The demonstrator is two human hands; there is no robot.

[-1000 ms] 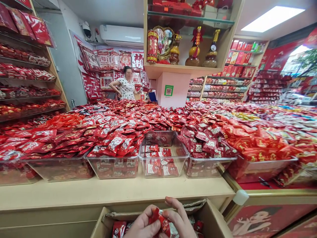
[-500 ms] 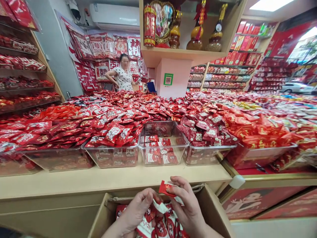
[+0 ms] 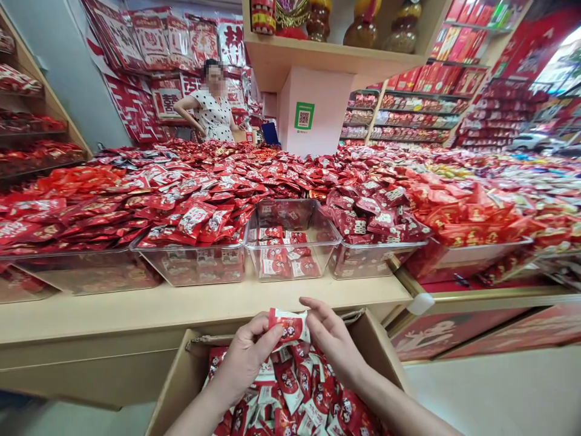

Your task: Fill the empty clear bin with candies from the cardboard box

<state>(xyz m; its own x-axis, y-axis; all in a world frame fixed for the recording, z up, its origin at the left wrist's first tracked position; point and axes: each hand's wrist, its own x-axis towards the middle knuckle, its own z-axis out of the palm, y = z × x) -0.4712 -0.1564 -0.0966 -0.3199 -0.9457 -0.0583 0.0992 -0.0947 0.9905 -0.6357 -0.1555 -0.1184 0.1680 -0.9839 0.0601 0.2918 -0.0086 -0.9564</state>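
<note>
My left hand (image 3: 252,345) is closed on a small red-and-white candy packet (image 3: 289,326), thumb on its front and fingers behind. Beneath it a pale edge shows, perhaps of a second packet. My right hand (image 3: 333,339) is at the packet's right end, its fingers stretched out and apart, seeming to touch the edge. Both hands are above an open cardboard box (image 3: 384,351) holding many similar loose packets (image 3: 290,387). Beyond the counter's front edge stands a clear plastic bin (image 3: 293,242) with several matching packets laid in rows.
The beige counter (image 3: 204,303) runs between the box and a line of bins. To the left is a bin heaped with red packets (image 3: 200,221); to the right, one with dark red packets (image 3: 376,212). A person (image 3: 211,112) in a dotted top stands behind the display.
The view has tilted down. The packet that was in my right hand appears to have joined the left hand's, and the right fingers have straightened. The packet front now faces me.
</note>
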